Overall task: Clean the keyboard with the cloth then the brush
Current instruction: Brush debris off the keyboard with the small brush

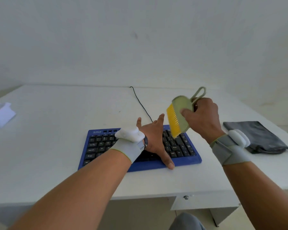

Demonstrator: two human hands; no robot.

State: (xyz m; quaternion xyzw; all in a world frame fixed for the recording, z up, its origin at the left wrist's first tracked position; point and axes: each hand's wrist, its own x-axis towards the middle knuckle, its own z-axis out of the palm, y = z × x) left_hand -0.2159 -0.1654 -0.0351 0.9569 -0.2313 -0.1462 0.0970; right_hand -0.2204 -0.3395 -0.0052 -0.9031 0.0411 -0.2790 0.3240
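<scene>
A blue keyboard with black keys lies on the white desk, its black cable running to the back edge. My left hand lies flat on the middle of the keyboard, fingers spread, thumb on the front rim. My right hand grips a green brush with yellow bristles, held tilted above the right end of the keys; the bristle tips hang just over or at the top rows. A grey cloth rests on the desk to the right of the keyboard.
A white folded cloth or paper sits at the far left of the desk. A wall stands right behind the desk. A drawer with a small lock is under the front edge, and a knee shows below.
</scene>
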